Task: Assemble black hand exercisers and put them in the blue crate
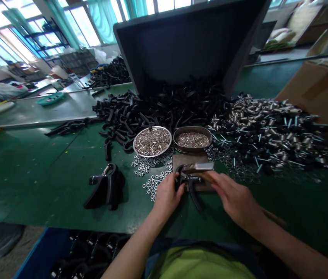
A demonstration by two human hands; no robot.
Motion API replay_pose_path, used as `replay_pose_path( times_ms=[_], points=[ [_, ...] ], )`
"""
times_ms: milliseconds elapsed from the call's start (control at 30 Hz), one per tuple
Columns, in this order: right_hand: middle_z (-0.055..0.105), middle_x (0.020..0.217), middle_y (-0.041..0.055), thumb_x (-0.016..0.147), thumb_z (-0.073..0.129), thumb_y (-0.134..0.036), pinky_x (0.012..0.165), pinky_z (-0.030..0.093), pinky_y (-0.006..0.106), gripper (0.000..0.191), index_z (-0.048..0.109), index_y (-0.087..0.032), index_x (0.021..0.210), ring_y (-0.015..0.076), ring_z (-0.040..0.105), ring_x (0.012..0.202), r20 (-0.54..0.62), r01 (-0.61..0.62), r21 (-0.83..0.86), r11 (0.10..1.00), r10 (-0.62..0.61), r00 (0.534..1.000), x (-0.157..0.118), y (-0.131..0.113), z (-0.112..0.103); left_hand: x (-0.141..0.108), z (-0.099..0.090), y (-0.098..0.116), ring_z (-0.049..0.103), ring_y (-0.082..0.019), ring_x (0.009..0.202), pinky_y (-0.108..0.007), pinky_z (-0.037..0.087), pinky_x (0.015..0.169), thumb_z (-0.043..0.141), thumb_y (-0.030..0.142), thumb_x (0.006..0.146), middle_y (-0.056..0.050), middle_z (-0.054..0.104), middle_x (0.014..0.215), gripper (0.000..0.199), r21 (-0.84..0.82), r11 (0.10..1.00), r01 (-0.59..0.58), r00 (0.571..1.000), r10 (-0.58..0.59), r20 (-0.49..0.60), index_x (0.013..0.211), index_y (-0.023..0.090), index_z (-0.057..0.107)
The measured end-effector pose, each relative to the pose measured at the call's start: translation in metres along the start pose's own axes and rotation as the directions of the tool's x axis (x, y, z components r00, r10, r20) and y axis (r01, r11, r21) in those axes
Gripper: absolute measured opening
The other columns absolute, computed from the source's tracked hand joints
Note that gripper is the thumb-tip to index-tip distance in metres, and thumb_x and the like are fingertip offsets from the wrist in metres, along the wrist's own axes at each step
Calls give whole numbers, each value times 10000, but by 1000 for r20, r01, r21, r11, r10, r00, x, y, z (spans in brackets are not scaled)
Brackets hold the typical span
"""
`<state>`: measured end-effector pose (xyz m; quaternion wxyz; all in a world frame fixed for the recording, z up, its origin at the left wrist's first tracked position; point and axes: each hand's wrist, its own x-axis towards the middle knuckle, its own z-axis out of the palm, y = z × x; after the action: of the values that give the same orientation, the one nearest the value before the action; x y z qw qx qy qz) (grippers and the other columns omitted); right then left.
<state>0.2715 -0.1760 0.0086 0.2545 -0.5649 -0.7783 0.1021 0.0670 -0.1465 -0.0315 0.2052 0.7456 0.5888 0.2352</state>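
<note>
My right hand (236, 199) is closed around the wooden handle of a hammer (203, 166), whose metal head lies over a black curved plastic clamp part (193, 192). My left hand (166, 195) grips that part at its left side, thumb and fingers pressed against it. Beneath the part is a flat metal plate (182, 159) on the green table. Whether the hammer head touches the part I cannot tell. Small metal nuts (152, 186) lie scattered beside my left hand. Further left, an assembled black clamp (105, 188) with a spring and screw stands on the table.
A round dish of metal pins (152, 141) and an oval tin of small rivets (193, 140) stand behind the plate. Black parts (164, 104) spill from a tipped dark bin (181, 46). Metal fittings and screws (268, 131) heap at right, near a cardboard box (320, 89). Below left, a blue crate (40, 252) holds clamps.
</note>
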Motion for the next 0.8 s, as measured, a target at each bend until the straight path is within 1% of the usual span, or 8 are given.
replay_pose_path(
  times_ms=[133,333,400,467,533,600,733,800],
  points=[
    [664,822,35,931,332,-232,524,464,250,410,498,-259,1304,158,639,653,114,115,-261,958,-88,990,-4,8,9,0,-4,1,616,-210,847,-340,492,761,593,219,777,-75,637,969,322,17,1000,-7,1000,6,19,1096,194,554],
    [663,898,57,923,405,-246,628,474,296,371,543,-238,1268,180,624,750,-67,27,-405,914,-59,996,-47,55,1,6,-17,0,599,-173,748,-320,484,731,543,193,809,-58,642,902,338,-218,975,31,996,-11,92,1130,237,639],
    [661,909,76,904,439,-256,656,478,329,333,604,-229,1192,212,614,788,-67,4,-451,892,-38,997,-58,70,-2,6,-15,2,608,-167,734,-315,501,708,568,228,802,-46,662,884,351,-491,850,192,979,-129,159,1147,233,633],
    [655,949,102,895,456,-272,716,480,359,294,655,-202,1099,239,597,862,-67,-4,-448,894,-29,997,-58,78,-5,3,-9,7,625,-171,723,-315,527,661,598,289,791,-54,680,902,386,-709,596,377,926,-233,296,1166,200,615],
    [649,984,122,900,445,-273,785,472,372,293,676,-164,1044,249,573,928,-72,23,-387,922,-55,996,-42,77,-9,-3,-1,16,649,-191,795,-333,550,684,634,322,770,-82,679,1010,429,-801,355,482,872,-280,401,1174,180,605],
    [652,990,128,908,423,-259,822,461,369,309,683,-137,1021,243,554,956,-66,73,-309,948,-98,993,-12,71,-13,-12,2,27,633,-221,981,-364,532,835,676,319,745,-97,633,1177,477,-836,235,496,857,-288,428,1197,191,595],
    [678,984,93,904,414,-230,844,440,354,304,708,-168,952,228,541,968,-5,63,-287,956,-67,998,74,57,-15,-27,-7,44,455,-237,1265,-381,356,1073,716,325,719,-67,498,1368,595,-805,291,517,854,-242,461,1277,229,534],
    [688,962,82,895,437,-265,827,430,332,299,725,-185,901,230,538,971,132,8,-390,921,48,990,116,55,-11,-29,-17,47,420,-251,1292,-396,332,1088,711,339,720,-81,463,1394,611,-771,349,533,846,-199,495,1288,210,524]
  ],
)
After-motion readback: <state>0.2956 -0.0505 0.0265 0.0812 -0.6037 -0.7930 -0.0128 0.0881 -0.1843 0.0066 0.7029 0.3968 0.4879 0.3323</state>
